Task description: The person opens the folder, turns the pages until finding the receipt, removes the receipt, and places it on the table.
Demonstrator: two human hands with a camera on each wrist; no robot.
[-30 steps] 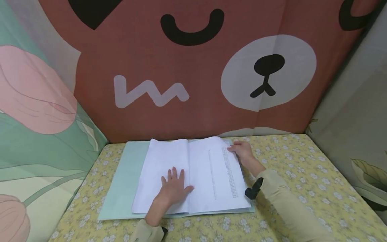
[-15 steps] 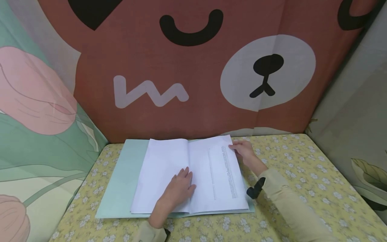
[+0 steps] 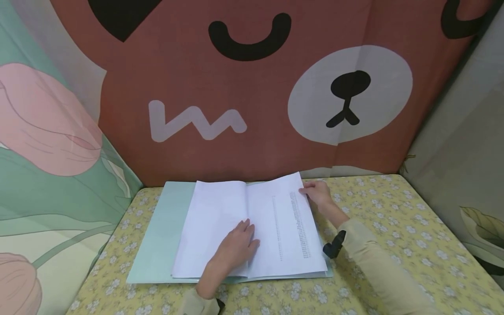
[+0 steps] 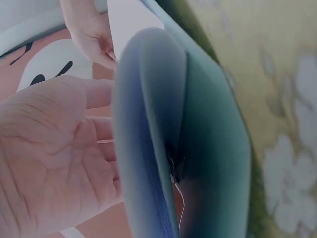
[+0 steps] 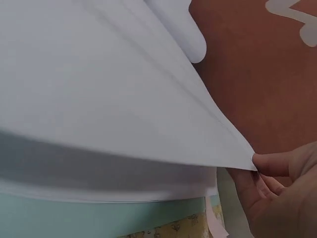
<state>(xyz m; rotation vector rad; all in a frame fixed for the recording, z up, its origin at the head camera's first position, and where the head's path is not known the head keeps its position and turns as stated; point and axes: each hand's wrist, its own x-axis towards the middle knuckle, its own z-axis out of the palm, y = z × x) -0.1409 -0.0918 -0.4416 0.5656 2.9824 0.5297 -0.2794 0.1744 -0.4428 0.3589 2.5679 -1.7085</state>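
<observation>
A pale green folder (image 3: 151, 249) lies open with white sheets inside, a blank left page (image 3: 210, 210) and a right page (image 3: 260, 218) printed with columns of small marks. My left hand (image 3: 236, 247) rests near the centre fold, its fingers fairly straight. At the upper right edge, my right hand (image 3: 318, 193) pinches the right page between thumb and fingers. The right wrist view shows that sheet (image 5: 114, 94) raised at its corner above the stack below. In the left wrist view, curved sheets (image 4: 131, 124) and the green cover (image 4: 213, 129) stand beside my palm.
The folder lies on a table with a yellow flowered cloth (image 3: 374, 227). Behind it hangs a reddish-brown cloth (image 3: 267, 96) with a bear face, close to the table's back edge. Printed cloths (image 3: 43, 197) flank both sides. A pale pink strip (image 5: 213, 220) hangs below the sheets.
My left hand has slid right from the left page to the centre fold, its fingers now closer together. The right page's upper corner has straightened and risen at my right hand.
</observation>
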